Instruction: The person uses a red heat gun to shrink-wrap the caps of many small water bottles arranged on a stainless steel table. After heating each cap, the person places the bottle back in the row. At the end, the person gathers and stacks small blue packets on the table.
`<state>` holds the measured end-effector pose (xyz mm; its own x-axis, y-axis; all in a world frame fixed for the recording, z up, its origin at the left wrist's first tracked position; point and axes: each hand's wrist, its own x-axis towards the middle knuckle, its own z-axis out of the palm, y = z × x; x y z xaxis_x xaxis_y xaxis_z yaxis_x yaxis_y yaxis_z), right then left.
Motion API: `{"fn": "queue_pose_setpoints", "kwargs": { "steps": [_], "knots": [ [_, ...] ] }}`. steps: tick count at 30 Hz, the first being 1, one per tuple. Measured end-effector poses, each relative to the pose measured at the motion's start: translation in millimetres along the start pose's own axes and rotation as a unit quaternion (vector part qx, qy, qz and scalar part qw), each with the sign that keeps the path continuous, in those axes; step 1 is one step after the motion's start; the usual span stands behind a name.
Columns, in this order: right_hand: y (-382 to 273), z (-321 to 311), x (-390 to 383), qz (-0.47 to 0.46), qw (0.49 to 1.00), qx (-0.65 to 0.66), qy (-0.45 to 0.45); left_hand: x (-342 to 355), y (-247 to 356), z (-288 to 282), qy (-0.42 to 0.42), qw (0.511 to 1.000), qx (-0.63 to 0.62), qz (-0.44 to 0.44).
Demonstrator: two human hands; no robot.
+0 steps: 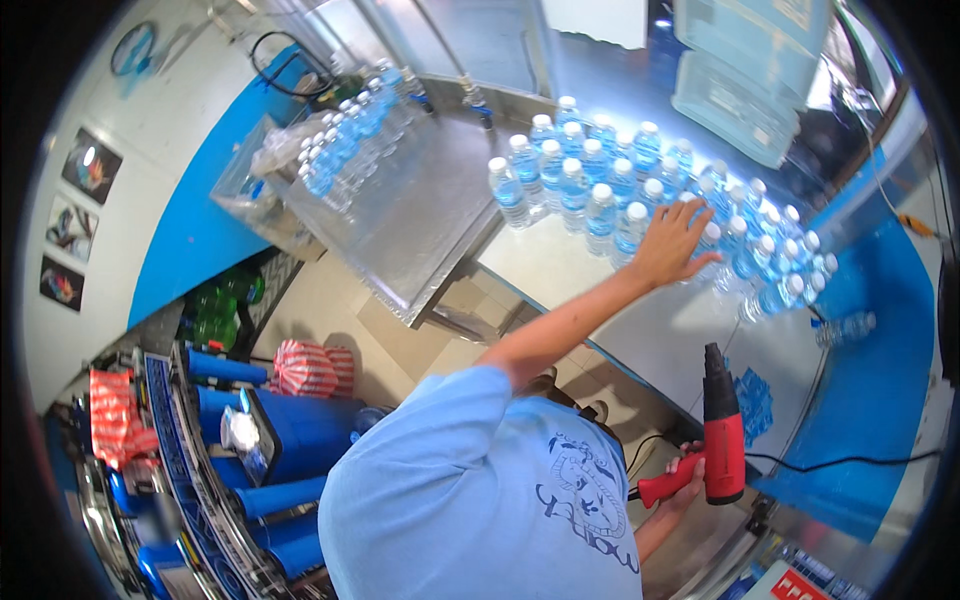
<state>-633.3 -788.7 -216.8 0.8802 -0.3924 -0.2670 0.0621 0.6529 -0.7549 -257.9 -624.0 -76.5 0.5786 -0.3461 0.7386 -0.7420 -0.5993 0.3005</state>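
Observation:
My left arm stretches out over a crowd of small water bottles (600, 215) with white caps and blue labels, standing upright on a white worktop (560, 270). There my left hand (672, 240) is open, fingers and thumb apart, with a bottle cap (711, 231) showing between them; whether it touches that bottle I cannot tell. Low on the right, my right hand (688, 484) is closed round the handle of a red heat gun (725, 450), whose black nozzle points away from me. Its handle hides part of that hand.
Further bottles (350, 140) stand in rows on a metal tray table (410, 245) at left. One bottle (846, 329) lies on its side at right, near crumpled blue film (754, 402). A black cable (850, 461) runs rightward. Blue bins (300, 430) stand low left.

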Motion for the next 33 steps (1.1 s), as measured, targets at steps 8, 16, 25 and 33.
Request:
{"fn": "queue_pose_setpoints", "kwargs": {
  "steps": [8, 16, 25, 33],
  "knots": [
    [45.6, -23.8, 24.4, 0.014, 0.990, 0.140, -0.012, -77.1, -156.1, -212.8, 0.194, 0.961, 0.124, -0.156],
    [54.6, 35.6, -8.8, -0.113, 0.980, 0.164, 0.011, -143.4, -465.2, -499.4, 0.100, 0.828, 0.428, -0.348],
    [60.9, 145.8, -29.4, -0.207, 0.973, 0.097, 0.029, -191.2, -614.3, -555.2, -0.150, 0.852, 0.368, -0.342],
    [91.4, 178.2, -38.0, -0.214, 0.959, 0.179, 0.058, -198.9, -612.7, -544.3, -0.122, 0.905, 0.310, -0.265]
  ]
}}
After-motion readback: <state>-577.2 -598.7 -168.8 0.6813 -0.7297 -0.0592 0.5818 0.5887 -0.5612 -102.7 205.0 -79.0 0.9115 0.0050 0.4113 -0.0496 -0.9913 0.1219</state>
